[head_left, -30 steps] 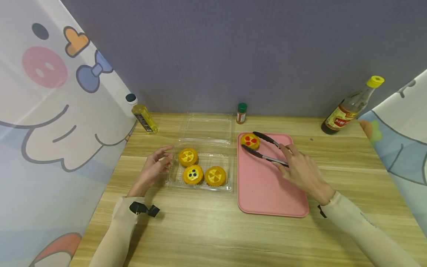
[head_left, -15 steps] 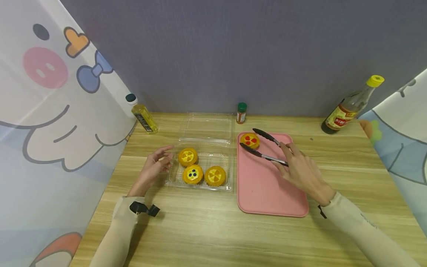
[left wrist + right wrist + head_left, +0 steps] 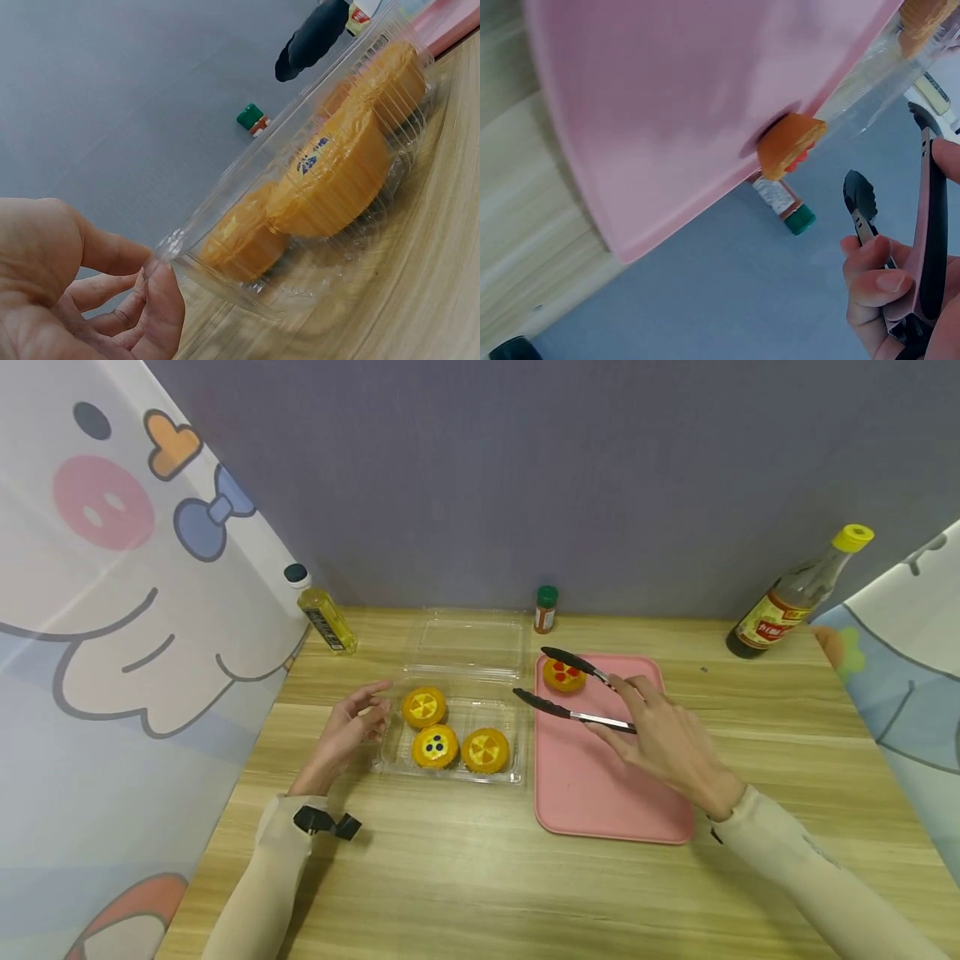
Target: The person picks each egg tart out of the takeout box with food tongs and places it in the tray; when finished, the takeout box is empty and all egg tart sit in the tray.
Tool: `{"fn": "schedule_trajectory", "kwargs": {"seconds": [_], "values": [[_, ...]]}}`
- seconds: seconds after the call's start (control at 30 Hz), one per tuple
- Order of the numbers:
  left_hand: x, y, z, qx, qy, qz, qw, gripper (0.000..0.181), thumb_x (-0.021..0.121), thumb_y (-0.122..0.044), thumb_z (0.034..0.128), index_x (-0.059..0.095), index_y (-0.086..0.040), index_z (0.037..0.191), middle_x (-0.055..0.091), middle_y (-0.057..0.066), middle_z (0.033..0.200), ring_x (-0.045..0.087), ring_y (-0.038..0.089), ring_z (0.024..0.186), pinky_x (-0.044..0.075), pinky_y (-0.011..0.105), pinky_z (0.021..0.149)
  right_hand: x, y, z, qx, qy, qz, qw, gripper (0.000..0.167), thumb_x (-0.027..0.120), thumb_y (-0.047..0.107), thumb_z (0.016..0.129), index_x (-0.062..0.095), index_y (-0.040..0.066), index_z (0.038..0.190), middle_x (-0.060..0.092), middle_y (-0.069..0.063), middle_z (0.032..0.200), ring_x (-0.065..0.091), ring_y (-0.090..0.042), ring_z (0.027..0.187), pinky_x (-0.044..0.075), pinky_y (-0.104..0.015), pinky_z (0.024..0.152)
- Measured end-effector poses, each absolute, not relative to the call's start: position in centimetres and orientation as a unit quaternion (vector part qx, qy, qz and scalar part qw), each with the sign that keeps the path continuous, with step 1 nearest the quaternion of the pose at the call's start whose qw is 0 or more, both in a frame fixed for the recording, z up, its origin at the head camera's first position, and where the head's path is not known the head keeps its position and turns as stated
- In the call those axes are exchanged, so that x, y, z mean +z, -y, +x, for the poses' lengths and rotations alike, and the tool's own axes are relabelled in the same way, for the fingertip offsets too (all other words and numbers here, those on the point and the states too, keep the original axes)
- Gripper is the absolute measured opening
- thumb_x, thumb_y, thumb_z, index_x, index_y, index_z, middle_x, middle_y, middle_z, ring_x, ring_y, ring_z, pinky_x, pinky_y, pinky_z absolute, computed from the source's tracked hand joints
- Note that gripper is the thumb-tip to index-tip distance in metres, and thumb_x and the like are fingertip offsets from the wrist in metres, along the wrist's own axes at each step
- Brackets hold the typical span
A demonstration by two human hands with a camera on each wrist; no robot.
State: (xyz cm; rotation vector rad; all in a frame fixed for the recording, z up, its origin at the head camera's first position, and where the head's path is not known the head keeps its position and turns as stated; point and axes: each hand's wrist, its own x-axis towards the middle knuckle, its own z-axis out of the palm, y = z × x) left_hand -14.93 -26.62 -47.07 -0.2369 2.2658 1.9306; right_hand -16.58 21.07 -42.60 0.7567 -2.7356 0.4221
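In the head view, my right hand (image 3: 671, 739) holds black-and-silver tongs (image 3: 551, 702), arms spread, over the pink tray's left side. A tart with red topping (image 3: 564, 675) sits in the tray's far left corner, partly under the upper tong arm; the right wrist view shows the tongs gripping nothing. To the left stands a clear plastic clamshell box (image 3: 517, 735), lid folded back. It holds two tarts with yellow wedges (image 3: 423, 707) (image 3: 485, 751) and one tart with blue dots (image 3: 435, 747). My left hand (image 3: 97, 292) pinches the box's corner between thumb and finger.
The pink tray (image 3: 607, 793) lies right of the box. Along the back stand an oil bottle (image 3: 327, 621), a small green-capped spice jar (image 3: 545, 610) and a tall yellow-capped bottle (image 3: 783, 602). A grey wall (image 3: 480, 485) rises behind the wooden table (image 3: 450, 877).
The tongs have moved left from around the red-topped tart, their tips now reaching over the tray's left edge with the tart left behind. My left hand stays at the box.
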Motion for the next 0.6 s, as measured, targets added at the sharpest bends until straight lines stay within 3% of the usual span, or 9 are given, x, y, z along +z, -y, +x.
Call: {"fn": "schedule_trajectory", "kwargs": {"seconds": [0.13,0.4,0.6], "values": [[-47.1,26.6,-14.9,0.648,-0.753,-0.078,0.081,0.048,0.055,-0.017,0.1093,0.046,-0.010,0.156,0.054,0.005,0.116,0.057,0.006,0.074,0.053,0.020,0.061,-42.2,-20.2,-16.5,0.152,0.940,0.273,0.134,0.078,0.082,0.055,0.085,0.055,0.013,0.145,0.063,-0.014,0.122,0.054,-0.017,0.060,0.043,-0.029,0.041],[-47.3,26.7,-14.9,0.647,-0.754,-0.077,0.083,0.048,0.055,-0.016,0.1090,0.046,-0.011,0.156,0.054,0.005,0.115,0.057,0.006,0.074,0.054,0.020,0.062,-41.6,-18.6,-16.5,0.149,0.933,0.297,0.136,0.087,0.080,0.062,0.083,0.051,0.017,0.151,0.064,-0.009,0.121,0.061,-0.021,0.077,0.047,-0.033,0.047],[-47.2,26.7,-14.9,0.650,-0.752,-0.075,0.078,0.048,0.055,-0.014,0.1088,0.046,-0.008,0.156,0.055,0.008,0.116,0.058,0.006,0.073,0.054,0.020,0.061,-41.0,-17.2,-16.8,0.156,0.922,0.324,0.144,0.089,0.081,0.062,0.082,0.051,0.016,0.152,0.063,-0.007,0.120,0.055,-0.017,0.070,0.046,-0.030,0.050]]}}
